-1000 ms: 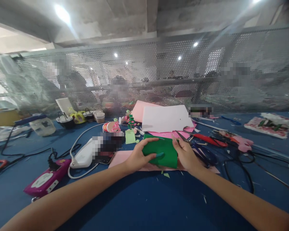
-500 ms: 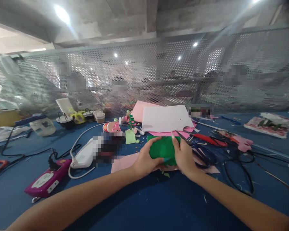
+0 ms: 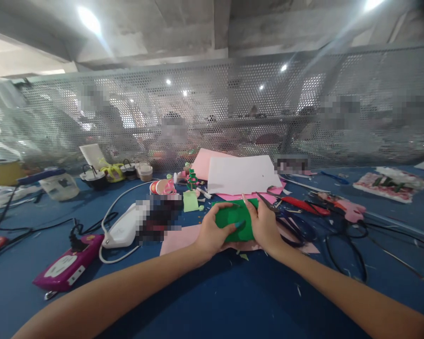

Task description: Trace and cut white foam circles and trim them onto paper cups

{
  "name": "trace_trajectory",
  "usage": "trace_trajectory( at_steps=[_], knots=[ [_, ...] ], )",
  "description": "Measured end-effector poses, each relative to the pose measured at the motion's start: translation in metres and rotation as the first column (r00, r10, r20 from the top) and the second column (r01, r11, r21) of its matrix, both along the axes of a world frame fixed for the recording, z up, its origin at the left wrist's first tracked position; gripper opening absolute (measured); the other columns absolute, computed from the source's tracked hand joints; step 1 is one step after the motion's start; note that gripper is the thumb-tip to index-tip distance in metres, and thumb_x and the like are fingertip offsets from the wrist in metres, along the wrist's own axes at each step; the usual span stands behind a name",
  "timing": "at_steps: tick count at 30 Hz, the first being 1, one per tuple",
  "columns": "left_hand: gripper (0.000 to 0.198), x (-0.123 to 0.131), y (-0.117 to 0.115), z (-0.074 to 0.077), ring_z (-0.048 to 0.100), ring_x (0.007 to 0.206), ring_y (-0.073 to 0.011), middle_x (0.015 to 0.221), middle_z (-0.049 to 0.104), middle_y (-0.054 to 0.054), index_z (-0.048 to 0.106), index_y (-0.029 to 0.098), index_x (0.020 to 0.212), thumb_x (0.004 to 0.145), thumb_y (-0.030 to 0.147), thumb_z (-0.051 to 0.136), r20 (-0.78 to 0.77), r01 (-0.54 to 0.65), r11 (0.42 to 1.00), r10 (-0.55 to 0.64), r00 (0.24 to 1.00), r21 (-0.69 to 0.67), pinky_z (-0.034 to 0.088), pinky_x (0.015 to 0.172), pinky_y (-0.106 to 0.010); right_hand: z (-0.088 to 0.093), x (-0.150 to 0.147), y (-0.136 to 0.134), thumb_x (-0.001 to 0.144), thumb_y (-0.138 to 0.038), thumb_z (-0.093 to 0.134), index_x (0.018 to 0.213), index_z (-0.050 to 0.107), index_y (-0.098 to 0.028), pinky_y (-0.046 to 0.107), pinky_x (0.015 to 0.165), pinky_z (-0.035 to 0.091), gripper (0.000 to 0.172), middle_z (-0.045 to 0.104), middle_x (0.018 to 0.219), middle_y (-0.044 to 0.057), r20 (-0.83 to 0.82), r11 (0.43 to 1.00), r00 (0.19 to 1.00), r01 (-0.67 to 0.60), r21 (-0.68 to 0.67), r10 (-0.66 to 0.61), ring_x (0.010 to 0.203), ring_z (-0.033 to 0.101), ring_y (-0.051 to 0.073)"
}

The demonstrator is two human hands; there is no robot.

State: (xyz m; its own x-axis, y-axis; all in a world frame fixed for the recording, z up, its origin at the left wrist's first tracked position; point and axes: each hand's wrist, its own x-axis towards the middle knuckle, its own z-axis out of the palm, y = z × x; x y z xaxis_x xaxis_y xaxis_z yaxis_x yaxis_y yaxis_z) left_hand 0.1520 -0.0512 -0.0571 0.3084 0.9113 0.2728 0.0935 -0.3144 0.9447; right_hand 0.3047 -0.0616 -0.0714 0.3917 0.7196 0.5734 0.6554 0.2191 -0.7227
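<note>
Between my two hands is a green sheet [image 3: 245,230], held just above the table. My left hand [image 3: 212,230] grips its left side, thumb lying across the near face and fingers round the back edge. My right hand [image 3: 267,227] pinches the right side, its thumb pointing up along the sheet. Under the hands lies a pale pink sheet [image 3: 180,238]. Dark-handled scissors [image 3: 298,230] rest beside my right hand, partly hidden by it. A white sheet [image 3: 243,174] lies on pink sheets beyond the green one.
At right are a red-handled tool [image 3: 304,205] and a pink glue gun [image 3: 351,207] with its cable. A purple power strip [image 3: 70,266], a white device [image 3: 127,228] and cables lie left. Small pots [image 3: 95,176] stand farther back, before a perforated metal screen [image 3: 212,103].
The green sheet has tilted a little, and my left thumb now shows more fully across it. Both hands have shifted slightly left in view, while the whole scene has moved slightly left too.
</note>
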Motion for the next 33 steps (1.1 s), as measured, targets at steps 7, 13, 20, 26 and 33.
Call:
trace_trajectory(
  at_steps=[7, 13, 20, 26, 33],
  knots=[
    [0.052, -0.008, 0.016, 0.002, 0.06, 0.103, -0.0213, 0.115, 0.065, -0.004, 0.059, 0.024, 0.116, 0.068, 0.006, 0.065, -0.102, 0.014, 0.96, 0.016, 0.995, 0.281, 0.049, 0.093, -0.038, 0.003, 0.007, 0.0, 0.091, -0.064, 0.026, 0.08, 0.041, -0.023, 0.031, 0.053, 0.037, 0.045, 0.057, 0.063, 0.005, 0.079, 0.998, 0.996, -0.037, -0.057, 0.041, 0.058, 0.056, 0.023],
    [0.05, -0.029, 0.055, 0.0, 0.061, 0.103, -0.0229, 0.113, 0.065, -0.005, 0.059, 0.023, 0.117, 0.069, 0.01, 0.067, -0.065, -0.115, 0.951, 0.139, 0.988, 0.287, 0.051, 0.092, -0.043, 0.027, 0.054, -0.014, 0.089, -0.046, 0.046, 0.099, 0.054, -0.01, 0.046, 0.073, 0.042, 0.038, 0.06, 0.099, 0.029, 0.641, 0.908, 0.716, 0.413, -0.072, -0.275, 0.098, 0.056, 0.04],
    [0.057, -0.029, 0.058, 0.002, 0.065, 0.085, -0.0197, 0.117, 0.059, -0.008, 0.055, 0.026, 0.123, 0.069, 0.017, 0.07, 0.083, -0.117, 0.99, 0.111, 0.99, 0.073, 0.061, 0.065, -0.037, 0.021, 0.068, -0.025, 0.078, -0.044, 0.056, 0.104, 0.061, 0.002, 0.049, 0.077, 0.044, 0.053, 0.059, 0.104, 0.032, 0.684, 0.725, 0.729, 0.49, -0.484, -0.036, 0.102, 0.057, 0.044],
    [0.065, -0.029, 0.056, 0.002, 0.063, 0.085, -0.0192, 0.119, 0.056, -0.009, 0.054, 0.027, 0.126, 0.065, 0.015, 0.074, 0.095, -0.112, 0.992, 0.105, 0.99, 0.065, 0.063, 0.06, -0.034, 0.018, 0.078, -0.014, 0.074, -0.045, 0.056, 0.097, 0.063, -0.011, 0.037, 0.063, 0.045, 0.042, 0.068, 0.088, 0.022, 0.557, 0.749, 0.828, 0.331, -0.574, 0.061, 0.079, 0.065, 0.033],
    [0.066, -0.038, 0.066, 0.009, 0.064, 0.093, -0.023, 0.123, 0.056, -0.008, 0.053, 0.027, 0.126, 0.064, 0.016, 0.074, 0.186, -0.154, 0.984, 0.137, 0.973, 0.085, 0.063, 0.062, -0.035, 0.019, 0.088, 0.004, 0.075, -0.034, 0.057, 0.051, 0.045, -0.023, 0.029, 0.052, 0.038, 0.029, 0.058, 0.052, 0.004, 0.308, 0.922, 0.949, 0.053, -0.384, 0.074, 0.054, 0.058, 0.019]
  ],
)
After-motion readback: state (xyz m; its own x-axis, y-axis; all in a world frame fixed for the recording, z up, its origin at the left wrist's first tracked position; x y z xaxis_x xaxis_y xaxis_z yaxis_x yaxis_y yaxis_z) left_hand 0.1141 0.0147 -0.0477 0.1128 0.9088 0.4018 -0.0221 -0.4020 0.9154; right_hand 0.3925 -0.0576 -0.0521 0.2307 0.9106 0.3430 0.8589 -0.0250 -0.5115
